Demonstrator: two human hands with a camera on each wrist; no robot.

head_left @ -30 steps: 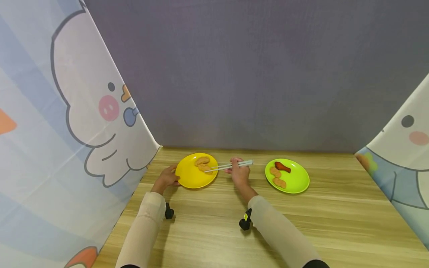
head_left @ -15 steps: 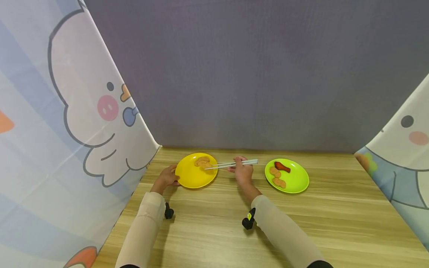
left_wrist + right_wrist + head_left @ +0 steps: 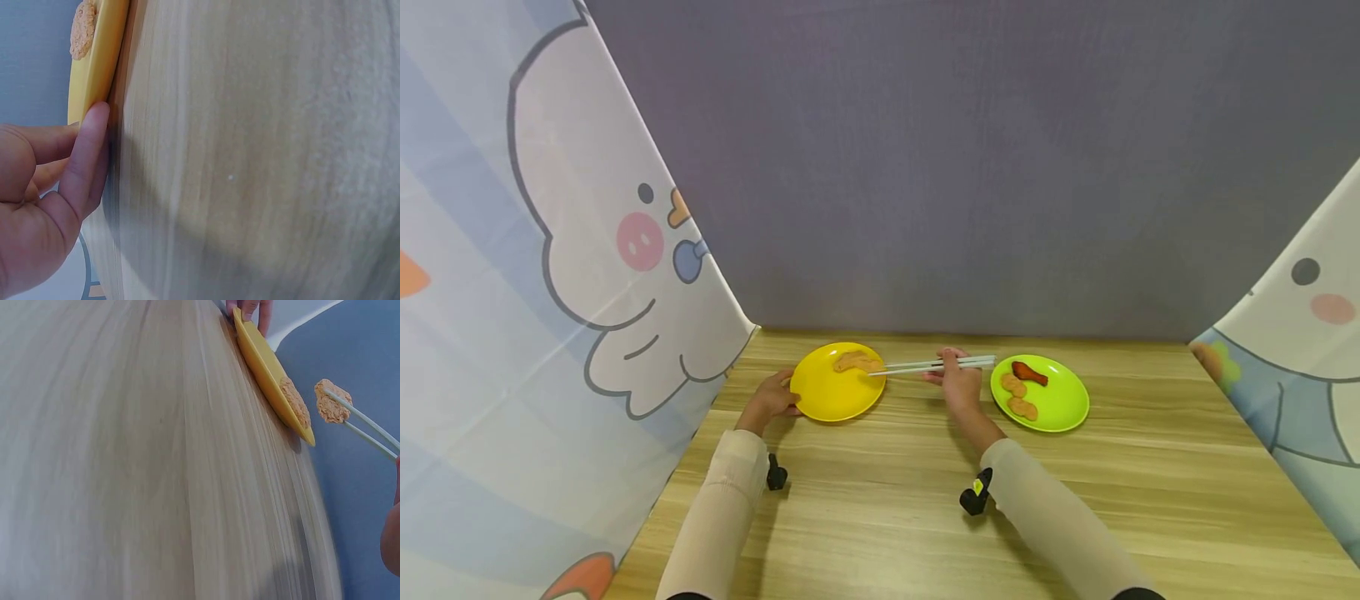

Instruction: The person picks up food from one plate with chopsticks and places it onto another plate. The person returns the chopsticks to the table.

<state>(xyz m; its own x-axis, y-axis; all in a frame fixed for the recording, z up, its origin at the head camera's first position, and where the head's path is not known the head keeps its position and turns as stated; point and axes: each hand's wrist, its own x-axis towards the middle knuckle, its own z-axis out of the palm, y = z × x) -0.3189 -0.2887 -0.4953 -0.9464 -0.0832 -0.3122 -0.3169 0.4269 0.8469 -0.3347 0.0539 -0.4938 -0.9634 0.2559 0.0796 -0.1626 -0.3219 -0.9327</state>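
My left hand (image 3: pixel 772 395) pinches the left rim of a yellow plate (image 3: pixel 831 402), thumb above and fingers below, as the left wrist view shows. Pale chopsticks (image 3: pixel 979 362) are gripped in my right hand (image 3: pixel 961 385), which is between the two plates. Their tips pinch a breaded nugget (image 3: pixel 332 403), raised above the plate's right side in the right wrist view. Another nugget (image 3: pixel 294 401) lies on the yellow plate.
A green plate (image 3: pixel 1067 402) stands to the right, bearing a red-brown drumstick (image 3: pixel 1030 373) and several nugget pieces (image 3: pixel 1022 407) on its left side. Behind the wooden table (image 3: pixel 880 508) rises a grey wall (image 3: pixel 970 183); cartoon-printed sheets (image 3: pixel 647 358) flank it.
My right hand and chopsticks have moved right, and the pinched nugget has risen and shifted right toward the yellow plate's edge. The left hand stays on the rim.
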